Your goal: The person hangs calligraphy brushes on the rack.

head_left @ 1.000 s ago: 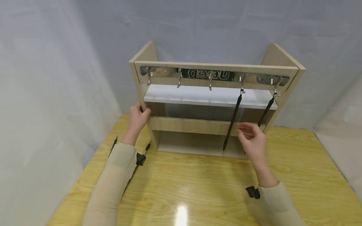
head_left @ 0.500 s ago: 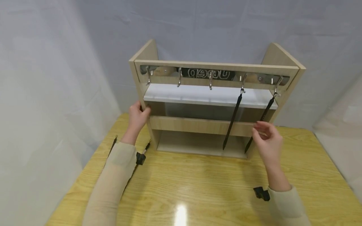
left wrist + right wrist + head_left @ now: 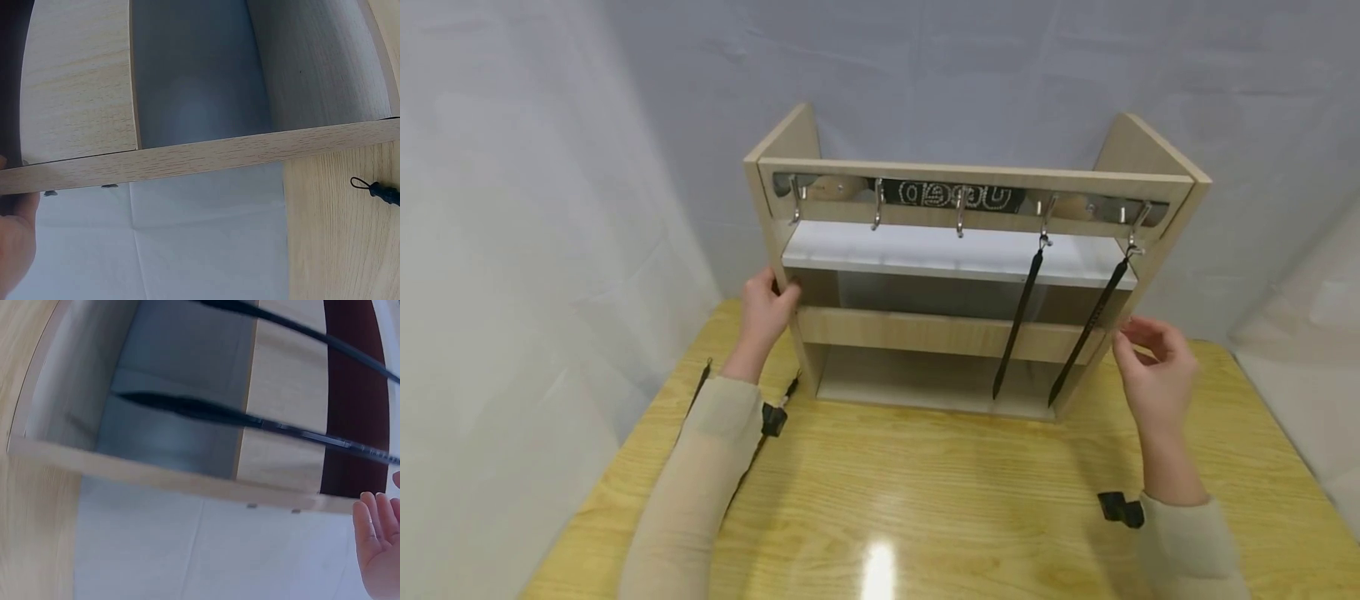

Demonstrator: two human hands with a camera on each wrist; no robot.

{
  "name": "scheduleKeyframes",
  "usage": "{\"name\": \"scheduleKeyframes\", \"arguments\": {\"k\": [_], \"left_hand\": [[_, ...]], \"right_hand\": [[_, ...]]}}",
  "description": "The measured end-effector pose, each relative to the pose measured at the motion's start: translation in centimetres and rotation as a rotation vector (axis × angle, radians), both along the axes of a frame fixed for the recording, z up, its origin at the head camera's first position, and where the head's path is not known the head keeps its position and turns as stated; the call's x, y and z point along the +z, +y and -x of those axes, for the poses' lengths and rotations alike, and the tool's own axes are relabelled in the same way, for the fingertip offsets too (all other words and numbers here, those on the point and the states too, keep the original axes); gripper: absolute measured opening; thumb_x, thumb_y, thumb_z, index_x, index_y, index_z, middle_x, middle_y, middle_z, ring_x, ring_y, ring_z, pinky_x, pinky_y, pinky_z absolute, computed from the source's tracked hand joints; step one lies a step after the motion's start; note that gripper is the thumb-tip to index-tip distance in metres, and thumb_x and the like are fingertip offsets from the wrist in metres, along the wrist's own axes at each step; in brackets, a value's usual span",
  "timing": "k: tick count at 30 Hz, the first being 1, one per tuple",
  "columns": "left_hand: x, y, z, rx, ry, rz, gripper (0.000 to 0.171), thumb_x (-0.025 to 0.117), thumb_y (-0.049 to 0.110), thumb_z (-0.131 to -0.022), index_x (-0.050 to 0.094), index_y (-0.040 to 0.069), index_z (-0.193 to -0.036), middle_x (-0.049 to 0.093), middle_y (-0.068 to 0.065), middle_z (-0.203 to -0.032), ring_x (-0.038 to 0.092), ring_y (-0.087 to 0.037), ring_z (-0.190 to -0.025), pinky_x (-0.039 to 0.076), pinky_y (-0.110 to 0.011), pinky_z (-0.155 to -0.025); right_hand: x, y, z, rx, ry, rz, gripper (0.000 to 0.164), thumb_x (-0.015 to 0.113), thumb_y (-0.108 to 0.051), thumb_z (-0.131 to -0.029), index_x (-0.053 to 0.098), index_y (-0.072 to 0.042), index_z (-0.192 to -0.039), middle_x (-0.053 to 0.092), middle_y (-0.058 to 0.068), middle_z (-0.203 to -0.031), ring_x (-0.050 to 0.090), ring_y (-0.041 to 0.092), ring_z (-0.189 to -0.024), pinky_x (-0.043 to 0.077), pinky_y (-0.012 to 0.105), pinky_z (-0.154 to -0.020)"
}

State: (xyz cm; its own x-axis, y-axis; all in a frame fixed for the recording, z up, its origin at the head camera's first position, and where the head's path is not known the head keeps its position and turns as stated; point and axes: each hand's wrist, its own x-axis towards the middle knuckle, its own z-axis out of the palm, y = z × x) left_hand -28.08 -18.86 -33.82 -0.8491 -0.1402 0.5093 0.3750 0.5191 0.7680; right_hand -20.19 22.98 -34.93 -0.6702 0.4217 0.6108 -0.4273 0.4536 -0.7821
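A pale wooden rack [image 3: 910, 332] stands upright on the table, with a row of metal hooks along its top board. From the two rightmost hooks hang thin black brushes by cord loops, tips down: one inner brush [image 3: 1018, 325] and one outer brush [image 3: 1088, 331]. My left hand [image 3: 766, 308] grips the rack's left side panel [image 3: 206, 153], thumb on the inner side. At the right side panel [image 3: 156, 474] is my right hand [image 3: 1157, 367], its fingers loosely bent and holding nothing. In the right wrist view its fingertips come close to the panel's front edge.
Two more black looped brushes lie on the table at the left: a far-left brush [image 3: 700, 385] and a nearer brush [image 3: 792, 387] partly behind my left wrist. The wooden table [image 3: 865, 483] meets pale hanging sheets [image 3: 595, 167] at the back and sides.
My right hand has moved right, from in front of the rack near the hanging brushes to its right side panel. My left hand keeps its grip on the left panel.
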Motion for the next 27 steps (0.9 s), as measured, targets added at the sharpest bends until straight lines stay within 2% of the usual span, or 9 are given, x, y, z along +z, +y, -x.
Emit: {"name": "scheduleKeyframes", "arguments": {"k": [5, 10, 17, 23, 27], "left_hand": [[0.0, 0.0, 0.0, -0.007, 0.009, -0.001, 0.014, 0.051, 0.003, -0.082, 0.056, -0.010, -0.085, 0.054, -0.019, -0.066, 0.046, -0.020, -0.054, 0.038, -0.020, -0.044], [-0.1, 0.0, 0.1, -0.009, 0.010, -0.011, 0.013, 0.051, 0.002, -0.082, 0.056, -0.010, -0.085, 0.054, -0.019, -0.066, 0.046, -0.018, -0.053, 0.038, -0.019, -0.043], [-0.1, 0.0, 0.1, 0.000, 0.008, -0.007, 0.013, 0.051, 0.002, -0.082, 0.056, -0.010, -0.085, 0.054, -0.019, -0.066, 0.046, -0.017, -0.054, 0.037, -0.018, -0.043], [0.0, -0.1, 0.0, -0.003, -0.010, -0.009, 0.015, 0.051, 0.002, -0.082, 0.056, -0.010, -0.088, 0.056, -0.020, -0.069, 0.048, -0.021, -0.057, 0.039, -0.021, -0.045], [-0.1, -0.1, 0.0, 0.001, -0.005, 0.002, 0.013, 0.051, 0.003, -0.082, 0.056, -0.009, -0.085, 0.055, -0.019, -0.067, 0.046, -0.019, -0.055, 0.038, -0.020, -0.044]], "right_hand": [[0.0, 1.0, 0.6, -0.068, -0.027, -0.014, 0.018, 0.063, 0.001, -0.076, 0.060, 0.004, -0.094, 0.055, -0.019, -0.078, 0.055, -0.004, -0.072, 0.043, 0.008, -0.060], [0.2, 1.5, 1.3, -0.105, -0.100, -0.042, 0.025, 0.064, -0.006, -0.077, 0.059, 0.006, -0.099, 0.055, -0.013, -0.083, 0.053, -0.005, -0.075, 0.042, 0.008, -0.063], [0.7, 1.5, 2.7, -0.100, -0.220, -0.102, 0.034, 0.063, -0.013, -0.079, 0.056, 0.006, -0.106, 0.058, 0.009, -0.097, 0.052, 0.000, -0.080, 0.044, 0.009, -0.067], [1.0, 1.3, 3.6, -0.085, -0.253, -0.138, 0.032, 0.060, -0.012, -0.079, 0.057, 0.006, -0.105, 0.057, 0.009, -0.091, 0.051, 0.004, -0.080, 0.045, 0.011, -0.068], [1.3, 1.2, 3.9, -0.091, -0.276, -0.166, 0.028, 0.059, -0.011, -0.078, 0.057, 0.006, -0.100, 0.058, 0.012, -0.088, 0.051, 0.002, -0.076, 0.042, 0.009, -0.061]]}}
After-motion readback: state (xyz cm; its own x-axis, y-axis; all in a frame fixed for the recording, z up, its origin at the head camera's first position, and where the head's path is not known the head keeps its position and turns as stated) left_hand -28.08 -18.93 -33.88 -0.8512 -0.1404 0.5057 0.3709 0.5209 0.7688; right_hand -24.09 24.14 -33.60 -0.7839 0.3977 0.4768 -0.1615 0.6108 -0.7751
